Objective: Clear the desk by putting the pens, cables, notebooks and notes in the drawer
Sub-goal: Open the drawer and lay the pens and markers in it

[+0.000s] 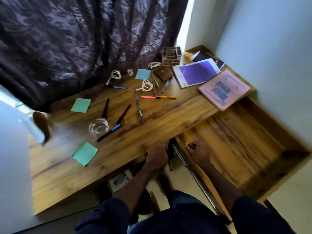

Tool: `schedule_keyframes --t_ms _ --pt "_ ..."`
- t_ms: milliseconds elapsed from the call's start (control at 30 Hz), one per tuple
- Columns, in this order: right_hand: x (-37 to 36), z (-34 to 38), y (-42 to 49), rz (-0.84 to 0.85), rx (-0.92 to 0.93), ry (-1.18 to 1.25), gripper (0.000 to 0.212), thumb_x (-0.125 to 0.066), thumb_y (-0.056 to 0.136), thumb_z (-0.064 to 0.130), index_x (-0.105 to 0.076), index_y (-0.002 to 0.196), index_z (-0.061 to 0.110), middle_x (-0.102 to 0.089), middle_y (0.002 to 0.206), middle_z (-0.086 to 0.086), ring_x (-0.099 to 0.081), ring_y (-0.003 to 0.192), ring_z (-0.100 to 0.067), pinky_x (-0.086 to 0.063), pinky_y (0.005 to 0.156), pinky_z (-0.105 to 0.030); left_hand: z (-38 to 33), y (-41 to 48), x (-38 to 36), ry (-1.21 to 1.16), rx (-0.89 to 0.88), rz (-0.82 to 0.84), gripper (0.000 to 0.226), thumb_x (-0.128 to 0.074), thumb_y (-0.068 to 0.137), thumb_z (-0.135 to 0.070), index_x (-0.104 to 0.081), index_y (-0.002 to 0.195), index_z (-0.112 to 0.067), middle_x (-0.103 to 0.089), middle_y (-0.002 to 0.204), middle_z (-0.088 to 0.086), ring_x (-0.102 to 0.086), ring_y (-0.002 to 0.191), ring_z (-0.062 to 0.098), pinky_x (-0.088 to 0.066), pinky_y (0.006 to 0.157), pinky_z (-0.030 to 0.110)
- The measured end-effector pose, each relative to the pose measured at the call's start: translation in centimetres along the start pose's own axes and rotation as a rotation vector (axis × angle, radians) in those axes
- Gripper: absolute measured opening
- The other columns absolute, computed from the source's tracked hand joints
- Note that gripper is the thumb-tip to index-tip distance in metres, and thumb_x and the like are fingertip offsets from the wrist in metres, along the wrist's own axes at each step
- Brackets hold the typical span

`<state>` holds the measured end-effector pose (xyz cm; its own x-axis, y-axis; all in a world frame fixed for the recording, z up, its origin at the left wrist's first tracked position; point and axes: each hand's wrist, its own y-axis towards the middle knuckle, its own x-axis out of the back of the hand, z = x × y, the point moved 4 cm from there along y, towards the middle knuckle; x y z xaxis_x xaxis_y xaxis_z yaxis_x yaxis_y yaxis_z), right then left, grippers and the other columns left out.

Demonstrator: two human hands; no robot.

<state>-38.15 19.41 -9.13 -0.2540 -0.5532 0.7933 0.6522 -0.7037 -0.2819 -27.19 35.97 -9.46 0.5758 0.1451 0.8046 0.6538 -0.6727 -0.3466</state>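
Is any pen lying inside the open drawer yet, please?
No, the drawer shows only its bare wooden floor, while the pens all lie scattered on the desk.

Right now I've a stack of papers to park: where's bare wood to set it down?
The open wooden drawer shows bare floor right of the right hand. The wooden desk is free at its near left corner, below the nearest green sticky note. Crowded: the middle, around the white coiled cable and scattered pens.

Teal notes [81, 105], pink ntbk [224, 89]
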Motion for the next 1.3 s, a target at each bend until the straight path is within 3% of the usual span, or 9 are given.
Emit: schedule_keyframes --t_ms 167,333,467,733,1000,1300 --pt "1.5 -6.7 -1.3 0.0 -0.147 0.016 0.019 -0.073 0.09 0.023 -0.075 0.092 0.005 -0.074 0.09 -0.011 -0.068 0.084 -0.025 -0.055 0.08 -0.04 -3.7 0.0 -4.9 0.025 -0.071 0.057 0.03 -0.048 0.092 -0.008 -0.061 0.119 -0.012 -0.058 0.117 0.004 -0.057 0.111 0.022 -0.054 0.091 0.041" --pt "0.3 -11.0 -0.2 0.12 -0.237 -0.021 0.019 -0.071 0.092 0.019 -0.076 0.097 0.002 -0.075 0.096 -0.016 -0.069 0.092 -0.029 -0.055 0.083 -0.041 -5.4 1.7 -7.5 0.084 -0.115 0.065 0.044 -0.053 0.094 -0.013 -0.047 0.137 -0.014 -0.051 0.135 0.006 -0.055 0.119 0.02 -0.057 0.092 0.036" --pt "-1.0 -11.6 1.9 0.194 -0.198 -0.056 0.021 -0.068 0.093 0.021 -0.073 0.103 0.003 -0.073 0.104 -0.016 -0.066 0.1 -0.029 -0.05 0.086 -0.038 -5.9 3.3 -8.9 0.174 -0.114 0.069 0.053 -0.058 0.094 -0.016 -0.041 0.144 -0.014 -0.042 0.149 0.01 -0.049 0.132 0.022 -0.056 0.094 0.033" --pt "-2.6 -9.8 5.4 0.22 -0.054 -0.064 0.019 -0.06 0.096 0.021 -0.072 0.103 0.008 -0.069 0.109 -0.011 -0.063 0.103 -0.026 -0.05 0.083 -0.035 -5.6 4.5 -10.2 0.17 -0.077 0.053 0.05 -0.061 0.091 -0.031 -0.048 0.137 -0.018 -0.04 0.146 0.008 -0.052 0.126 0.021 -0.055 0.093 0.035" --pt "-3.7 -10.5 5.4 0.234 -0.024 -0.077 0.019 -0.054 0.1 0.021 -0.068 0.097 0.009 -0.065 0.104 -0.011 -0.061 0.092 -0.023 -0.042 0.071 -0.028 -5.7 4.3 -10.6 0.179 -0.064 0.045 0.052 -0.064 0.089 -0.016 -0.047 0.138 -0.016 -0.04 0.144 0.007 -0.052 0.125 0.02 -0.055 0.09 0.031" --pt "-3.1 -12.1 4.9 0.216 -0.024 -0.056 0.021 -0.059 0.099 0.021 -0.075 0.101 0.007 -0.067 0.107 -0.013 -0.063 0.097 -0.025 -0.036 0.073 -0.023 -5.7 4.1 -10.5 0.162 -0.062 0.037 0.051 -0.06 0.089 -0.011 -0.048 0.138 -0.014 -0.042 0.142 0.008 -0.053 0.123 0.021 -0.058 0.09 0.034"
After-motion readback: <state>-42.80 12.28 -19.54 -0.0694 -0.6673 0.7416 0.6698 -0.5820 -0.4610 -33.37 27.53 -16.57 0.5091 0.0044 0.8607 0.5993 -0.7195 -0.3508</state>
